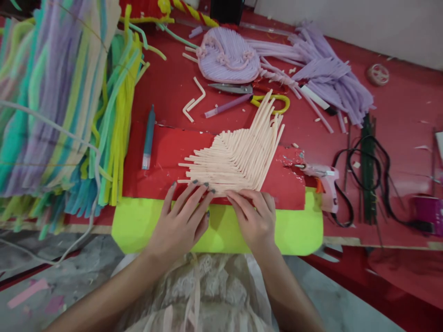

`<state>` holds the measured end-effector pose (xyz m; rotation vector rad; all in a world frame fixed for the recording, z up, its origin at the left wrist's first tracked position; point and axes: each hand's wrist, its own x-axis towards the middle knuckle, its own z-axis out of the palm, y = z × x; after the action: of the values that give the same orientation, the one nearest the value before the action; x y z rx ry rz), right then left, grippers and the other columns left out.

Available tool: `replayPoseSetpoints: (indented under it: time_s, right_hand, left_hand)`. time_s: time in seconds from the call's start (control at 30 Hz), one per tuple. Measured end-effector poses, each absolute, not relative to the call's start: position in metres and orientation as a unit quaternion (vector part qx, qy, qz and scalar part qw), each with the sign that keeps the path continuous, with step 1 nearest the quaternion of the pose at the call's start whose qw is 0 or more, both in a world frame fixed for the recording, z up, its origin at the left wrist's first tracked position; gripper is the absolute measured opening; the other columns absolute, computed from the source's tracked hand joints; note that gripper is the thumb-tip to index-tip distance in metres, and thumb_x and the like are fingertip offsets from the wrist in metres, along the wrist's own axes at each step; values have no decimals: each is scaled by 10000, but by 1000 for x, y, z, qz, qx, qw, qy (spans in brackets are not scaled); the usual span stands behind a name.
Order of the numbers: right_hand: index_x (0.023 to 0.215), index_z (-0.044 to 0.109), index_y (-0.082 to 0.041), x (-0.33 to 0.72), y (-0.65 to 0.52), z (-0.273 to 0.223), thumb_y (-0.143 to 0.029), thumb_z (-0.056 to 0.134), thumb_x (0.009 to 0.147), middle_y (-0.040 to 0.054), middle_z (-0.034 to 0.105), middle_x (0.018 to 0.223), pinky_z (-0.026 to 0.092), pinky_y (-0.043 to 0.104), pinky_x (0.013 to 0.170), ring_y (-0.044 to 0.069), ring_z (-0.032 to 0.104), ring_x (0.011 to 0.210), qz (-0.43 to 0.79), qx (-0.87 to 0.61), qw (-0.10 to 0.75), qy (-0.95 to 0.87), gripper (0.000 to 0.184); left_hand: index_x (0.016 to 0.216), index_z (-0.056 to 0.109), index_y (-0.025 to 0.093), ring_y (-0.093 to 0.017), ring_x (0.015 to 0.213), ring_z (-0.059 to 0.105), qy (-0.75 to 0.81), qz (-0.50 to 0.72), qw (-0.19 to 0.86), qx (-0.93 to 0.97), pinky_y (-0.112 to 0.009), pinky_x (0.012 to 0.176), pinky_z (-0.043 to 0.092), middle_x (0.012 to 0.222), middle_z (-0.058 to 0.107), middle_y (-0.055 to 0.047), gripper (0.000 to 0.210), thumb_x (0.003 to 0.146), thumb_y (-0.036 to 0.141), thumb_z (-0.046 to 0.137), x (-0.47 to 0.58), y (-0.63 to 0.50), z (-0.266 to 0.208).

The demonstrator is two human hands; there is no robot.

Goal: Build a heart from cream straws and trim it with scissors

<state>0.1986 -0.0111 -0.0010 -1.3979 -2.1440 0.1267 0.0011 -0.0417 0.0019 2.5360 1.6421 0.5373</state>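
Note:
A leaf-shaped panel of cream pipe cleaners [238, 157], bent into rows of V shapes, lies on a red sheet [166, 152] in front of me. My left hand [185, 212] rests with fingers spread, its fingertips on the panel's near edge. At the same edge, further right, my right hand [255, 214] has its fingers together, pinching the nearest pipe cleaner; the thumb is mostly hidden. Two bent cream pieces [194, 99] lie beyond the panel. To the right, a pink glue gun [327, 182] points its nozzle toward the panel.
Bundled coloured pipe cleaners [58, 101] fill the left side. A teal marker [148, 138] lies on the red sheet. Scissors [285, 103] and a purple pen [228, 105] lie behind the panel, near a lilac pipe-cleaner piece [230, 53]. A yellow-green mat [221, 235] overhangs the near edge.

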Motion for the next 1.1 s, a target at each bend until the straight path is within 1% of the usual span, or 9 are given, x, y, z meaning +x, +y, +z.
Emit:
replayPoseSetpoints:
  time_s: [0.43, 0.53, 0.8, 1.1]
  right_hand:
    - [1054, 722, -218, 197, -13, -1, -182, 656, 875, 48, 691, 903, 438, 296, 772, 154, 595, 838, 52, -528, 282, -799, 194]
    - [1057, 720, -224, 197, -13, 0, -218, 636, 896, 50, 690, 927, 436, 298, 787, 153, 592, 845, 55, -526, 277, -802, 182]
    - [1110, 713, -252, 196, -13, 1, -229, 606, 914, 54, 665, 946, 426, 306, 796, 161, 571, 855, 64, -524, 256, -810, 225]
    - [1089, 718, -222, 195, -13, 3, -209, 607, 910, 62, 670, 942, 436, 311, 787, 168, 571, 850, 63, -521, 263, -809, 211]
  left_hand:
    - [1312, 553, 140, -279, 1259, 531, 532, 171, 31, 829, -503, 1171, 256, 1327, 609, -110, 440, 880, 223, 557, 1, -42, 2]
    - [1313, 550, 132, -284, 1259, 531, 533, 167, 35, 829, -502, 1174, 252, 1331, 606, -109, 438, 886, 228, 549, 1, -42, 1]
    - [1326, 536, 120, -282, 1256, 528, 535, 165, 34, 828, -501, 1175, 246, 1336, 601, -109, 450, 890, 232, 546, 2, -41, 1]
    - [1321, 533, 101, -290, 1253, 525, 537, 167, 33, 826, -501, 1173, 250, 1313, 613, -122, 446, 891, 220, 543, 4, -40, 2]
